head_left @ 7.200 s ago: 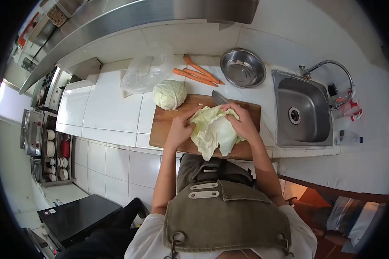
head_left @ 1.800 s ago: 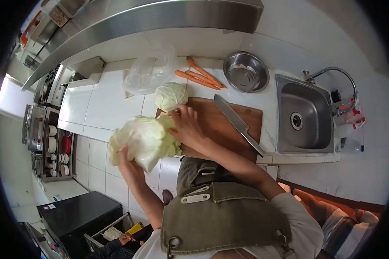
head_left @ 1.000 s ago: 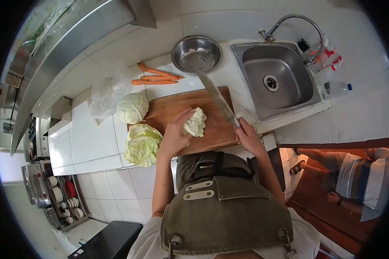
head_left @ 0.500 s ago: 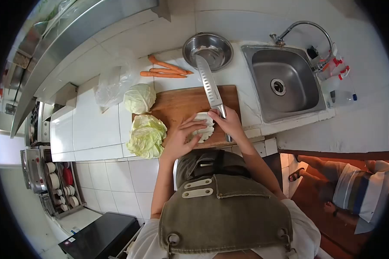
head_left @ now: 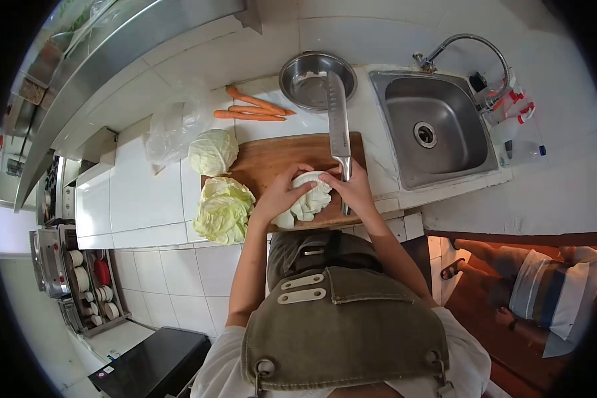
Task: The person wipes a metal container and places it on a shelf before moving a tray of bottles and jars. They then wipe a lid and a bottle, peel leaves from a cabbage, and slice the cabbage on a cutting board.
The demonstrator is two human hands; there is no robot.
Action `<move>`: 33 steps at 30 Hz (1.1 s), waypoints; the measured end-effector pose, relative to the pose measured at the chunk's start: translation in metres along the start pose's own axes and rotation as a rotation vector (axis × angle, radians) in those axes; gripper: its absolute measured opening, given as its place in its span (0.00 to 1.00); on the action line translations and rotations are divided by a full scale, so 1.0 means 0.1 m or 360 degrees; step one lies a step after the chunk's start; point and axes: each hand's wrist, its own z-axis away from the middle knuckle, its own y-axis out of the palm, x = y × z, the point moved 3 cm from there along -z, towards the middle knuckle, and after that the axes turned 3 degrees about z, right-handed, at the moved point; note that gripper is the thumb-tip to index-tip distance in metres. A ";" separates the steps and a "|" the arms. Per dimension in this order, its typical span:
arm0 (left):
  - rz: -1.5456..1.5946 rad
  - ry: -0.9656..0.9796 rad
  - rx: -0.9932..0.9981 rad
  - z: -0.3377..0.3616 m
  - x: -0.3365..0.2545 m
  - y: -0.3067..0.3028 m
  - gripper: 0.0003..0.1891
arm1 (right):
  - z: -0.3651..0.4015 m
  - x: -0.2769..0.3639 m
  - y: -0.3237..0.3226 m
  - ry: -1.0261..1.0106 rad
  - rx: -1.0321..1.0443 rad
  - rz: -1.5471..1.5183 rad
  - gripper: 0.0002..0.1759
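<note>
left hand: fingers curled over the left side of the cabbage piece, gripping it.
right hand: closed round the handle of the knife; fingertips also touch the right side of the cabbage piece.
cabbage piece: on the cutting board, at its near edge, right of centre, pinned between both hands. Neither hand is nearer, since both are in contact.
key relation: the knife's long axis runs near-to-far, about square to the board's near edge. The blade is raised, with its heel just right of the cabbage piece and its tip over the steel bowl. I can't tell whether the edge touches the piece.
cabbage count: 3 lots. These are the held piece, one round head at the board's far-left corner, and one heap of loose outer leaves overhanging the board's near-left corner onto the counter.
carrots: 3, lying side by side on the counter beyond the board's far edge, long axes left-right.
other counts: 1 knife, 1 board, 1 bowl, 1 clear plastic bag left of the round head.
sink: set into the counter's right end, well apart from the board.
other person: a striped sleeve at lower right, away from the counter.
</note>
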 end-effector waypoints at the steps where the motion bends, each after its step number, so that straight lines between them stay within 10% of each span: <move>1: -0.0058 -0.0016 0.0013 -0.02 0.01 0.00 0.16 | 0.01 0.00 0.00 0.0035 -0.0015 -0.0025 0.27; 9: 0.0031 -0.0018 -0.0041 -0.10 0.03 -0.01 0.14 | -0.06 0.05 -0.05 -0.0191 0.0010 0.0322 0.24; 17: -0.1008 0.0443 -0.0450 -0.12 -0.08 0.11 0.16 | -0.06 0.09 -0.10 -0.0478 -0.0066 0.0780 0.19; 33: -0.1645 0.0598 -0.0013 -0.06 -0.01 0.44 0.14 | 0.88 0.07 -0.36 0.0109 0.0082 0.1190 0.11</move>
